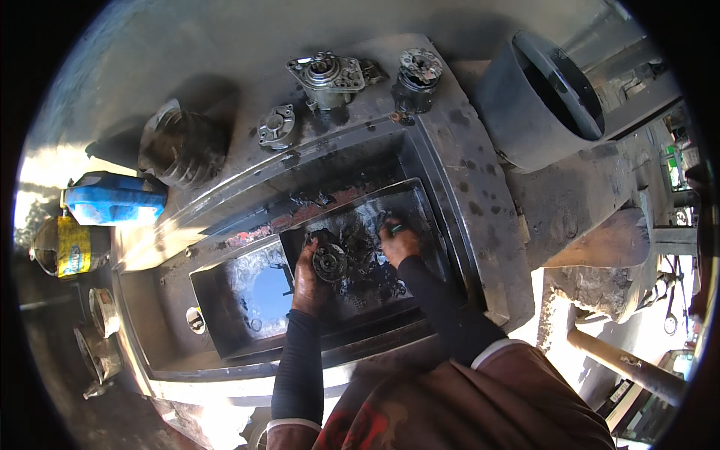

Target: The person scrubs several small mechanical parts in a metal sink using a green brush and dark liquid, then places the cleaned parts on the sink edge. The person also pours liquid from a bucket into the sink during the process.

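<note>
Over a dark, wet metal tray (435, 229), my left hand (306, 281) is closed around the edge of a round, greasy metal part (330, 263) with a ring-shaped face. To its right, my right hand (401, 244) is curled shut over the same tray. A small green and dark bit shows at its fingertips, too small to name. Murky liquid with black sludge and foam lies in the tray. The tray sits inside a larger metal basin (154, 330), beside a section (255, 330) of liquid that reflects blue sky.
Along the back ledge stand a metal housing (330, 97), a small metal cover (277, 127) and a dark cylindrical part (416, 82). A large grey cylinder (510, 112) is at the right. Leftward are a ribbed dark cylinder (180, 150), a blue jug (112, 199) and a yellow-labelled container (73, 247).
</note>
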